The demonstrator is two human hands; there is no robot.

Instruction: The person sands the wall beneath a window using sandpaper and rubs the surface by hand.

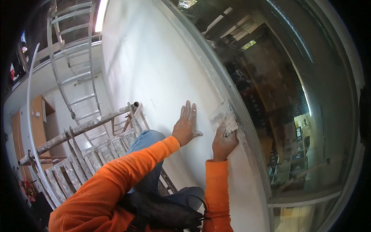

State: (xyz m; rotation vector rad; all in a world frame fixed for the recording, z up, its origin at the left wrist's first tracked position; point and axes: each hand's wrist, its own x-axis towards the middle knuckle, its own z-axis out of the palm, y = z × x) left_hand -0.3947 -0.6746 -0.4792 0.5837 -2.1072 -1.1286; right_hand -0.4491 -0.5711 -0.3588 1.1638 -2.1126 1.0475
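My left hand (185, 125) lies flat against the white wall panel (154, 65), its fingers stretched upward and dusted with white. To its right, my right hand (225, 144) is closed around a scraper (224, 116) whose wide blade is smeared with white and grey filler. The blade rests on the panel's right edge, beside the grey metal frame (235, 94) of the window. The scraper's handle is mostly hidden in my fingers. Both forearms are in orange sleeves.
Dark window glass (266, 77) fills the right side. At left are a metal ladder (92, 58), a paint-spattered scaffold pipe (81, 129) and slatted scaffold platform (92, 160). A wooden cabinet (38, 116) stands beyond. My bent legs (148, 143) are below.
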